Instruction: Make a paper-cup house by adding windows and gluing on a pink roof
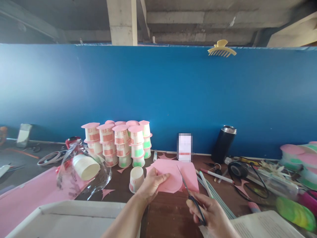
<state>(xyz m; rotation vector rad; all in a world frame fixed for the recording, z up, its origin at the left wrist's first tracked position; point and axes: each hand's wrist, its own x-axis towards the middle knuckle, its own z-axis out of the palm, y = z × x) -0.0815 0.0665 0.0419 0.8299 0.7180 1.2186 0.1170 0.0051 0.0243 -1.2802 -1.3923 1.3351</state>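
Observation:
My left hand (pixel 152 185) pinches a sheet of pink paper (pixel 173 177), thumb on top. The sheet is held a little above the brown table and has a curved cut edge. In my right hand (pixel 208 208) is a pair of scissors (pixel 192 198) with dark handles, its blades lying at the paper's cut. Just left of my left hand stands a paper cup (pixel 137 178), upside down, with red drawing on it. Behind it, several stacks of decorated paper cups (pixel 122 143) are topped with pink discs.
On the left lie a clear plastic bag (pixel 74 178) with cups, pink sheets (pixel 32 195) and a white tray (pixel 81 206). A black flask (pixel 224 142), markers (pixel 216 176), green-grey straws (pixel 220 198) and a printed sheet (pixel 264 226) are on the right. A blue partition (pixel 168 92) rises behind.

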